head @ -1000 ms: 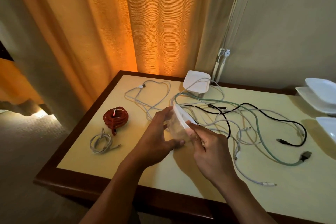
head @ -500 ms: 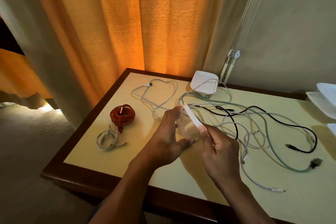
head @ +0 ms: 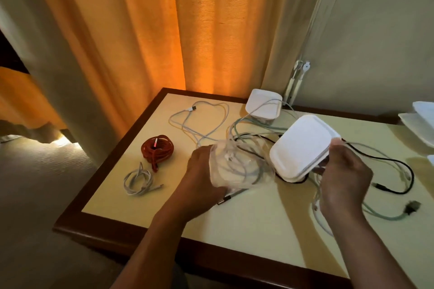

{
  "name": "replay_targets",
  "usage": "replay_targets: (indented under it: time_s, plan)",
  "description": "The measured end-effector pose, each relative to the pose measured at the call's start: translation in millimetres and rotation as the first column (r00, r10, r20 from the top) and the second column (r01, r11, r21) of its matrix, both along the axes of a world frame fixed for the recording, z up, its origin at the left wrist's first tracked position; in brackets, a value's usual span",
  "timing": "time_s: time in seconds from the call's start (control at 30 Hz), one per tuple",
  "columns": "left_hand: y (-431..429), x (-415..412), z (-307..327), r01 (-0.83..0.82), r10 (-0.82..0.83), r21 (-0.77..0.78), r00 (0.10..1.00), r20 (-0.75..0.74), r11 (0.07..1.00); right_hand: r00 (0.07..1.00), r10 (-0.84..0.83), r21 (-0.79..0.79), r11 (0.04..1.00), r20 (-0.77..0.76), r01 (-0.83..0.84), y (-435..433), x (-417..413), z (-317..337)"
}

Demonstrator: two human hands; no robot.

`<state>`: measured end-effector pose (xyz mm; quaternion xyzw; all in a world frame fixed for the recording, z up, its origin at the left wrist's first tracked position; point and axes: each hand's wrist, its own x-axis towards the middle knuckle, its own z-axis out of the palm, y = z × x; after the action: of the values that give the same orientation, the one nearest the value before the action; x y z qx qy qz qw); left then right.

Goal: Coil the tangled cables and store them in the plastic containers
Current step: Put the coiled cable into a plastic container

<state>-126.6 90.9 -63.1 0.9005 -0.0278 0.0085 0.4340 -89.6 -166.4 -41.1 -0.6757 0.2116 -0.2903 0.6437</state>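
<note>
Currently left hand (head: 199,178) grips clear container (head: 237,166), right hand (head: 345,178) grips white lid (head: 303,145); best set lid down beside right hand.

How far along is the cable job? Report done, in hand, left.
Done: the red cable and a small white cable lie coiled on the table, not yet boxed. In hand: the left hand holds the clear container, the right hand its white lid, off. Left: the tangled cables behind need coiling and storing.
</note>
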Motion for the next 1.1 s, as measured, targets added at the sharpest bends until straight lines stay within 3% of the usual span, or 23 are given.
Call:
replay_targets:
  time_s: [0.1, 0.23, 0.33, 0.47, 0.57, 0.63, 0.7, 0.8, 0.87, 1.0, 1.1]
  plan:
    - [7.3, -0.9, 0.1, -0.099, 0.136, 0.277, 0.984, -0.118, 0.956, 0.996, -0.005, 0.140, 0.990, -0.094, 0.018, -3.9, 3.7, -9.6]
    - [18.3, -2.9, 11.8, -0.038, 0.132, 0.396, 0.968, -0.214, 0.918, 0.993, -0.008, 0.227, 0.973, -0.119, 0.035, -12.1, 0.9, -9.3]
    - [36.5, -2.9, 25.4, -0.074, 0.161, 0.446, 0.974, -0.160, 0.892, 0.981, -0.042, 0.103, 0.993, -0.188, 0.062, -29.3, 1.4, -14.5]
    - [73.0, 2.1, 23.2, -0.375, 0.352, 0.387, 0.927, 0.132, 0.843, 0.941, -0.067, -0.222, 0.975, -0.330, -0.008, -35.6, 0.8, -15.2]
    - [94.7, 11.8, 10.1, -0.451, 0.411, 0.461, 0.892, 0.190, 0.764, 0.974, -0.062, -0.497, 0.866, -0.218, -0.056, -25.4, -10.5, -5.4]
    - [102.1, 19.7, 2.9, -0.429, 0.416, 0.513, 0.897, 0.148, 0.744, 0.994, 0.085, -0.638, 0.762, -0.064, -0.106, -16.1, -19.8, -0.2]
    - [104.7, 27.0, -2.2, -0.381, 0.392, 0.603, 0.912, 0.122, 0.700, 0.956, 0.295, -0.754, 0.626, -0.011, -0.202, -5.1, -25.9, -0.7]
    - [102.3, 35.1, -4.4, -0.338, 0.365, 0.670, 0.925, 0.107, 0.662, 0.834, 0.520, -0.835, 0.365, -0.185, -0.413, 12.0, -27.0, -14.2]
    - [98.8, 39.2, -4.7, -0.329, 0.365, 0.687, 0.926, 0.099, 0.648, 0.773, 0.549, -0.817, 0.254, -0.319, -0.518, 21.3, -26.6, -29.1]
    - [93.1, 41.3, -7.1, -0.350, 0.369, 0.681, 0.921, 0.125, 0.643, 0.742, 0.559, -0.829, 0.162, -0.370, -0.535, 32.2, -23.8, -46.0]
    - [92.1, 37.5, -9.0, -0.373, 0.374, 0.643, 0.916, 0.144, 0.668, 0.753, 0.569, -0.850, 0.168, -0.330, -0.499, 32.8, -20.7, -48.1]
